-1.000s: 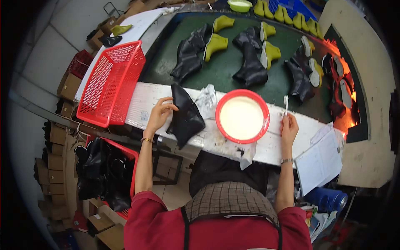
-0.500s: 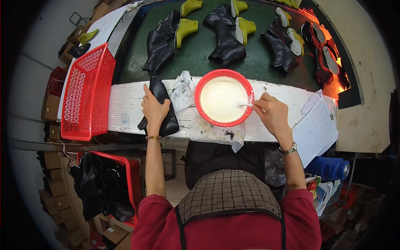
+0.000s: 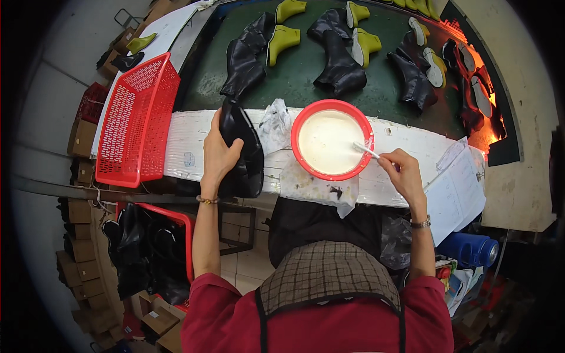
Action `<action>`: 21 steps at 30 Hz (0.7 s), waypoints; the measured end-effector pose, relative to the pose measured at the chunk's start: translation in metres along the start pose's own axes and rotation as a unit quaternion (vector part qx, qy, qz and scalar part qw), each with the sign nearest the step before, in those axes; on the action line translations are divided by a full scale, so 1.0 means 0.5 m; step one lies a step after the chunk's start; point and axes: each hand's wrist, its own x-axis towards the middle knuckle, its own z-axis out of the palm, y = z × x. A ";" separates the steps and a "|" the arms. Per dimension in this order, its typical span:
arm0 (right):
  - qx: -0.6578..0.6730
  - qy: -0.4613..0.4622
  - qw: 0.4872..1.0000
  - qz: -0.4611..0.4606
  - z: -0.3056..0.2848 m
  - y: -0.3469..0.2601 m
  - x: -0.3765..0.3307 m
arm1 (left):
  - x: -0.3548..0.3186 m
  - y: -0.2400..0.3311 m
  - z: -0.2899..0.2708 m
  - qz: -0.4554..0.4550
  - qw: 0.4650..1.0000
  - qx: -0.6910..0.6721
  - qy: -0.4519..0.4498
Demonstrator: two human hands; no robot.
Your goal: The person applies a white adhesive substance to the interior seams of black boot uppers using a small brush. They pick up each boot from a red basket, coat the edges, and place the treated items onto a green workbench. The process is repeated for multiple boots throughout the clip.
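My left hand (image 3: pixel 221 154) is closed round a black leather boot (image 3: pixel 252 156), tilted on edge over the white bench; a pale line runs along its edge. A red bowl (image 3: pixel 298 154) of creamy white liquid (image 3: pixel 328 140) stands to its right. In my right hand (image 3: pixel 404 172) I pinch the pale handle of a small brush (image 3: pixel 369 151), whose tip reaches into the liquid by the bowl's right side. Between boot and bowl lies a crumpled, stained white cloth (image 3: pixel 275 128). A soiled sheet (image 3: pixel 312 183) is under the bowl's near edge.
Beyond the bench, a green conveyor (image 3: pixel 282 82) carries black boot uppers (image 3: pixel 244 70) and yellow-green wedge soles (image 3: pixel 282 44) toward an orange-glowing opening (image 3: pixel 491 123). A red basket (image 3: pixel 132 126) stands left; another basket (image 3: pixel 189 247) below holds black boots. Papers (image 3: pixel 453 188) lie right, above a blue flask (image 3: pixel 468 250).
My left hand has turned the boot up on edge, showing its pale-lined side. My right hand has moved slightly down with the brush. The whole view has shifted.
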 end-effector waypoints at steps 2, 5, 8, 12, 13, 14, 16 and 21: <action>0.013 0.038 0.999 -0.007 -0.005 -0.029 0.015 | 0.010 0.048 -0.017 -0.071 0.983 -0.147 -0.079; 0.003 0.067 0.997 -0.025 -0.005 -0.053 0.029 | 0.011 0.110 -0.040 -0.207 0.912 -0.292 -0.200; -0.016 0.028 0.999 -0.039 -0.004 -0.037 0.035 | 0.007 0.200 -0.049 -0.275 0.851 -0.334 -0.298; 0.103 0.027 0.991 -0.087 -0.040 -0.090 0.056 | 0.010 0.235 -0.034 -0.288 0.818 -0.288 -0.407; 0.143 0.030 0.984 -0.106 -0.047 -0.117 0.065 | 0.015 0.244 -0.031 -0.286 0.813 -0.262 -0.435; 0.128 0.027 0.978 -0.164 -0.052 -0.136 0.076 | 0.019 0.253 -0.026 -0.282 0.807 -0.236 -0.462; 0.095 0.019 0.956 -0.279 -0.057 -0.165 0.098 | 0.023 0.269 -0.011 -0.273 0.799 -0.240 -0.479; 0.045 0.045 0.952 -0.298 -0.048 -0.168 0.118 | 0.025 0.299 -0.006 -0.273 0.812 -0.277 -0.435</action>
